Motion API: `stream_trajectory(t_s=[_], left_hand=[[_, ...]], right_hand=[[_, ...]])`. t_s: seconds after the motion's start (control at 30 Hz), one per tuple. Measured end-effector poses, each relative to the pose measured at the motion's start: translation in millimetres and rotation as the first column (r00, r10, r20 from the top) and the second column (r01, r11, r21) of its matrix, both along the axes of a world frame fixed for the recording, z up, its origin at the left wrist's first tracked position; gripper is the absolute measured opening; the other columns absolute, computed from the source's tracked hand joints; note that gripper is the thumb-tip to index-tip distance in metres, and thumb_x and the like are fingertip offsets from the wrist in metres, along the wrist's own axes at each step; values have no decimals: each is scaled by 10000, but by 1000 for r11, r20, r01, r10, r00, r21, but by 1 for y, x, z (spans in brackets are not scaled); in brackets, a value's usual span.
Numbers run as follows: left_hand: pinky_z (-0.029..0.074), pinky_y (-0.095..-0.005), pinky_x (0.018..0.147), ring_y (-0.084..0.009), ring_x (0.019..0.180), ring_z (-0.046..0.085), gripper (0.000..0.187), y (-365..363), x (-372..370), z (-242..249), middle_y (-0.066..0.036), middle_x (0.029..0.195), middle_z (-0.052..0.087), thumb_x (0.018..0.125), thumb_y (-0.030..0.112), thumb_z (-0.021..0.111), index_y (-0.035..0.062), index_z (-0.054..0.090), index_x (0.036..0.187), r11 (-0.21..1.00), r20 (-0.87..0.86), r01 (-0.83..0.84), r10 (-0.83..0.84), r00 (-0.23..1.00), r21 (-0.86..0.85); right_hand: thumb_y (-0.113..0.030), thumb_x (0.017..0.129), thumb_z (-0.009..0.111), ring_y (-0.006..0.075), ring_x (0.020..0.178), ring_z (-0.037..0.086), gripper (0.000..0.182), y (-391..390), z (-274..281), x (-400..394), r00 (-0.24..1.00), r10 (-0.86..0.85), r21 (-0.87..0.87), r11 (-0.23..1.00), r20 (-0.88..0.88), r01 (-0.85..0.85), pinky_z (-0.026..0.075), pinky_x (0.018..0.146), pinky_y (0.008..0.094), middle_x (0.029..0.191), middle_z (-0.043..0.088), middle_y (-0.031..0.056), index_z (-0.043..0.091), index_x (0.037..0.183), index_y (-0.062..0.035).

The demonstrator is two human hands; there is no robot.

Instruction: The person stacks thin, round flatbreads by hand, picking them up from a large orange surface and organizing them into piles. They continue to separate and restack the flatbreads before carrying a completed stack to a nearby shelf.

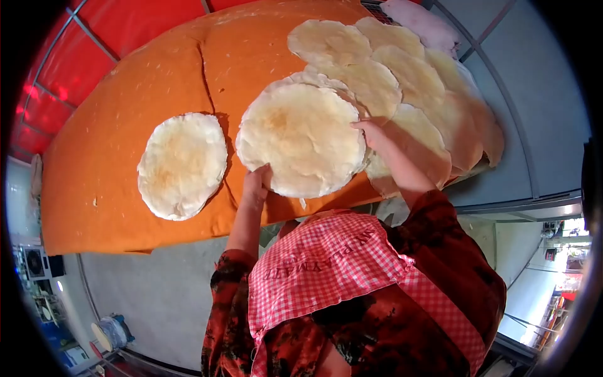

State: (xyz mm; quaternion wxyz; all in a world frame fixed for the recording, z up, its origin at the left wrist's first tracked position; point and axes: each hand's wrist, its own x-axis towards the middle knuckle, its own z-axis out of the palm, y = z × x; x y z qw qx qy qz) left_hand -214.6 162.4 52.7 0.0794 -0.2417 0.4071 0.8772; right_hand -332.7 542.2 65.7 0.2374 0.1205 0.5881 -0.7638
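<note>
Between my two hands is a large round flatbread [298, 141], pale with a few browned patches. My left hand [256, 182] grips its lower left edge, the thumb lying on top. On the right edge, my right hand [372, 133] pinches the rim. Other flatbread lies beneath it, its edge showing at the upper right. A separate flatbread [182, 166] rests on the orange cloth [251, 44] to the left, apart from my hands. Overlapping flatbreads [414, 135] spread over the right side of the cloth, partly under my right forearm.
The orange cloth covers a wide table, with a seam or fold running down its middle. A pale bundle [424, 25] sits at the far right corner. Red panels [138, 28] stand behind the table. A roll-like object [113, 333] is on the floor at lower left.
</note>
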Motion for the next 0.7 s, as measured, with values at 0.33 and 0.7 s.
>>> stream_trajectory(t_s=[0.33,0.7], left_hand=[[477,-415,920,-291,1067,569,391,-11,-6,-14,-141,1194,572,886,62,549,-12,462,1260,996,-48,71,-68,997,56],[493,-430,922,-293,1072,574,391,2,4,5,-134,1194,579,894,43,530,8,445,1273,982,122,-10,-13,992,187]], right_hand=[[-115,803,683,208,1027,592,416,-49,15,64,923,-348,-50,937,-164,345,477,879,329,1107,615,100,545,1188,-42],[-146,841,640,191,1082,581,397,-55,47,113,960,-245,-198,956,-135,216,466,910,333,1162,619,98,559,1197,10]])
